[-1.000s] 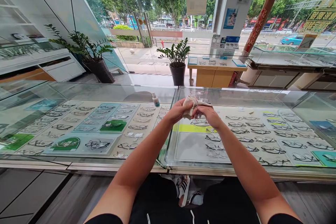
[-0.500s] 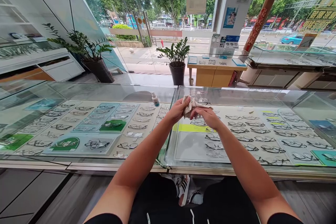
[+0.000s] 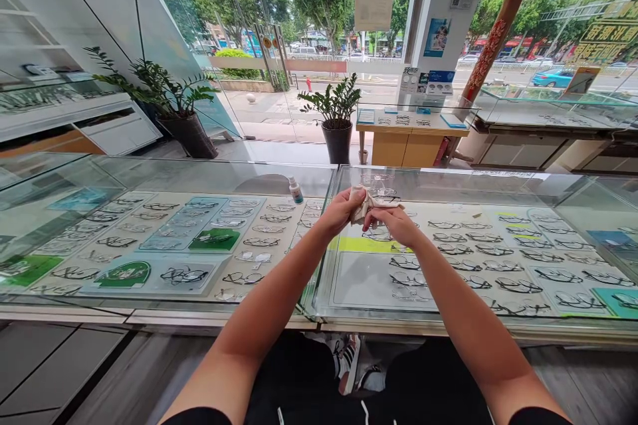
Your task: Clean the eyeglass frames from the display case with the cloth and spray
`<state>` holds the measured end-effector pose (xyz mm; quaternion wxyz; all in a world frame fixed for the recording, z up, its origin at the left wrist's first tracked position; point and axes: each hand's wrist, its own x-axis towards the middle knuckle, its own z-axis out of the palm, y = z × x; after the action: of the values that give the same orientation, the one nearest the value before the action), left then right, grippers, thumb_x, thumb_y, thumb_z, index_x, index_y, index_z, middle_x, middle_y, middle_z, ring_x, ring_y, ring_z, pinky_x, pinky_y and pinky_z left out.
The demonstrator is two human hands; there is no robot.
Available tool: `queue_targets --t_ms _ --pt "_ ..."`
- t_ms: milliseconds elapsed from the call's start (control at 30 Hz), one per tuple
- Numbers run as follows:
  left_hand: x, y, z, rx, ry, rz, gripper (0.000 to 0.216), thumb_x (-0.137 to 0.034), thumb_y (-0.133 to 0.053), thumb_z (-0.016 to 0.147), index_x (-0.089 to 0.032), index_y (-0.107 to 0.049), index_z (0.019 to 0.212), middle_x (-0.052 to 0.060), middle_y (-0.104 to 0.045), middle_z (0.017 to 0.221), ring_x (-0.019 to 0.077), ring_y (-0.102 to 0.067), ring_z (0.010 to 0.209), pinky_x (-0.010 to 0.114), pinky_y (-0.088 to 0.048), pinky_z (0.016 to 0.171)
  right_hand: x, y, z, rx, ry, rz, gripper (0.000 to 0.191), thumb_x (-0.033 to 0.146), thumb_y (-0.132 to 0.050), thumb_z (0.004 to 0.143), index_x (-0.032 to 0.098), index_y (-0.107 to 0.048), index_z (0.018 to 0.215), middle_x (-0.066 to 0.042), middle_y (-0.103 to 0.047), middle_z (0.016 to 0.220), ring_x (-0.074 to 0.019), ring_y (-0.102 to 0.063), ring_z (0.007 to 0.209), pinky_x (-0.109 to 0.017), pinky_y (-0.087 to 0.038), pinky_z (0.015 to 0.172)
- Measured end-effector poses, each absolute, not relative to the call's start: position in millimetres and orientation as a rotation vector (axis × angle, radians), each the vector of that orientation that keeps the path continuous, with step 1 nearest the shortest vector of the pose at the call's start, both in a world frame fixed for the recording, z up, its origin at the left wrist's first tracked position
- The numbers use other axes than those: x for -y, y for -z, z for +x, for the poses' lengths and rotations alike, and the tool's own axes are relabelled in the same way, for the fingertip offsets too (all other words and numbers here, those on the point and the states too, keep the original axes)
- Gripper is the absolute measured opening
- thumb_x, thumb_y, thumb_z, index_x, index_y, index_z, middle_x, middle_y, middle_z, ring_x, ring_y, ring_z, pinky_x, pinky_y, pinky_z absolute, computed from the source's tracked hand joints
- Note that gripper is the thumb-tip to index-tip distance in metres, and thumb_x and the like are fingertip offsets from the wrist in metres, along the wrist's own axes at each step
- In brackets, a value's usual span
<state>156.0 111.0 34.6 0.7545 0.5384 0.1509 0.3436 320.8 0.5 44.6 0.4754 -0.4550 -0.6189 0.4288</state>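
Over the glass counter, my left hand (image 3: 339, 211) is closed on a crumpled beige cloth (image 3: 361, 207), its thumb lying on top. My right hand (image 3: 396, 222) is at the cloth's right side, with bent fingers gripping its lower part. A flap of the cloth reaches over to the right hand. Whether something is wrapped inside the cloth I cannot make out; a thin dark line just beyond it may belong to glasses in the case below. A small white spray bottle (image 3: 295, 190) with bluish contents stands on the counter, left of my hands.
Beneath the glass top, the display case (image 3: 319, 327) holds rows of eyeglasses (image 3: 518, 284) on pale trays. Beyond the counter stand a potted plant (image 3: 337, 139), another leaning plant pot (image 3: 188, 135) and a wooden display table (image 3: 406, 146). Glass panes face the street.
Both hands stay together on the cloth. The left hand and its thumb have shifted slightly to the right and the cloth's folds have changed a little.
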Motion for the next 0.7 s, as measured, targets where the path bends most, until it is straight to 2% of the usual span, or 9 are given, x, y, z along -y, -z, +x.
queue_targets --t_ms 133,333,400,567,700 --pt "-114.7 -35.4 152.8 -0.299 -0.701 1.150 0.060 -0.065 -0.096 0.077 -0.012 -0.072 0.091 0.005 -0.074 0.077 0.0147 -0.068 0.064 0.024 -0.055 0.060 0.3 -46.6 322.6 1.507 -1.043 -1.082 0.041 0.040 -0.053 0.103 0.020 -0.081 0.080 -0.008 -0.081 0.086 -0.0232 -0.064 0.087 -0.038 -0.050 0.089" --pt "-112.9 -38.9 145.7 -0.277 -0.631 1.181 0.057 -0.044 -0.103 0.072 -0.013 -0.076 0.112 0.008 -0.079 0.092 0.0180 -0.075 0.074 0.026 -0.058 0.067 1.2 -52.1 323.5 1.526 -0.989 -1.077 0.043 0.038 -0.051 0.102 0.021 -0.081 0.076 -0.007 -0.080 0.083 -0.0228 -0.064 0.085 -0.037 -0.051 0.087" --pt "-111.6 -37.9 147.0 -0.272 -0.633 1.210 0.054 -0.041 -0.103 0.073 -0.014 -0.075 0.110 0.007 -0.079 0.090 0.0175 -0.074 0.071 0.025 -0.057 0.065 0.8 -51.5 321.8 1.519 -0.988 -1.093 0.043 0.038 -0.052 0.100 0.021 -0.080 0.074 -0.007 -0.080 0.080 -0.0228 -0.063 0.083 -0.037 -0.050 0.087" --pt "-111.7 -34.8 153.9 -0.323 -0.734 1.164 0.054 -0.057 -0.099 0.076 -0.013 -0.072 0.091 0.004 -0.074 0.077 0.0132 -0.066 0.062 0.022 -0.051 0.057 -0.5 -47.8 317.3 1.518 -1.018 -1.128 0.040 0.039 -0.053 0.097 0.021 -0.079 0.072 -0.007 -0.081 0.081 -0.0224 -0.060 0.081 -0.037 -0.050 0.085" --pt "-113.9 -36.0 152.3 -0.319 -0.710 1.157 0.057 -0.063 -0.096 0.078 -0.012 -0.074 0.091 0.005 -0.073 0.078 0.0141 -0.068 0.065 0.023 -0.055 0.061 0.3 -49.2 318.3 1.485 -1.023 -1.120 0.041 0.039 -0.052 0.098 0.021 -0.080 0.074 -0.007 -0.081 0.079 -0.0227 -0.062 0.081 -0.037 -0.050 0.083"
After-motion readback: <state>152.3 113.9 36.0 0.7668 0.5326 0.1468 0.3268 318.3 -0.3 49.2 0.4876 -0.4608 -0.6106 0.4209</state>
